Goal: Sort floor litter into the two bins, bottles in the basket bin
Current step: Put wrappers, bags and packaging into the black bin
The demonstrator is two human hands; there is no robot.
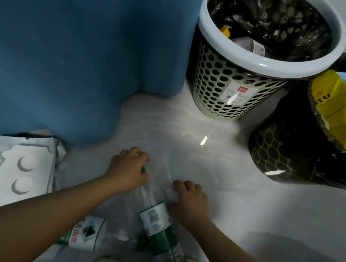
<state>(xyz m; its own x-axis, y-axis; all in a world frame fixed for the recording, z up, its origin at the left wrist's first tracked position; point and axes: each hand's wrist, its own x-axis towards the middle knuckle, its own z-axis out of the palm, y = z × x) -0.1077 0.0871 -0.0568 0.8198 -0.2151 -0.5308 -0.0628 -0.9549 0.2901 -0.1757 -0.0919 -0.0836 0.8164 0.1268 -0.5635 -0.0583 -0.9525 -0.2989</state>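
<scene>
In the basket bin [218,81] (black-lined): 1 bottle [252,45].

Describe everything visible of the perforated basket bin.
The basket bin stands upright on the pale floor, between blue fabric and a black-bagged bin. Its pale plastic wall is punched with round holes and carries a white sticker; a broad white rim tops it. A black liner fills it, holding a clear bottle with a yellow cap.

Pale glossy floor [187,146] with a bright light glare, blue fabric-covered furniture [69,40] at left, dim room
</scene>
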